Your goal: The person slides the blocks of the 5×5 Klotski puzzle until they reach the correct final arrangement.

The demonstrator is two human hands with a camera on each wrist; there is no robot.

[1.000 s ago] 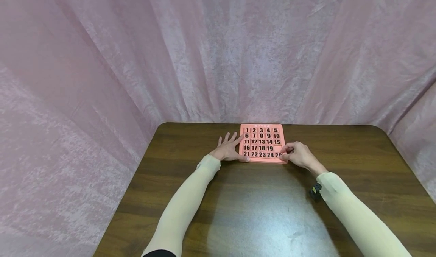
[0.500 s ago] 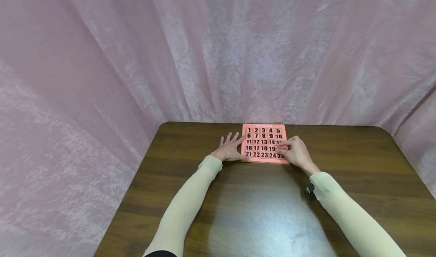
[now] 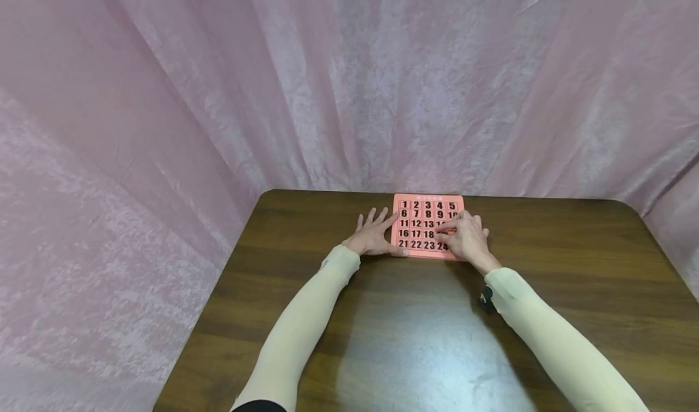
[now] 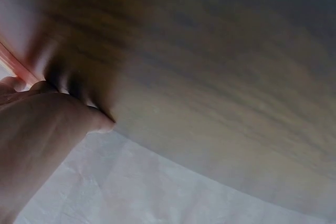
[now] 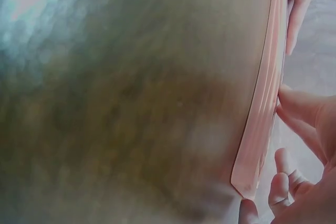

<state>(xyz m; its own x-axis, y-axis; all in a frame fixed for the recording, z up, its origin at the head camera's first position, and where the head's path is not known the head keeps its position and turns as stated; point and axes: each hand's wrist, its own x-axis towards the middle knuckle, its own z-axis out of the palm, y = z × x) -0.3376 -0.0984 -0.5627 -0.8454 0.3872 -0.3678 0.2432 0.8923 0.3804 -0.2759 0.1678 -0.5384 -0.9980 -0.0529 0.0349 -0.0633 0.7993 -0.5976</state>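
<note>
A pink sliding number puzzle lies flat near the table's far edge, its tiles numbered in rows. My left hand has its fingers spread, with the thumb at the puzzle's front left corner and the index finger at its left edge. My right hand reaches over the right side. Its thumb and index fingertips are close together and touch the tiles just right of 18, covering several numbers. In the right wrist view, the other fingers of the right hand are bent beside the puzzle's edge.
The brown wooden table has rounded far corners. Behind it hangs a pink velvet curtain, close to the puzzle's back edge. Light glares off the near part of the tabletop.
My right hand has moved left and slightly away across the puzzle, from the bottom right tile to just right of 18. The left hand keeps its place at the puzzle's left side.
</note>
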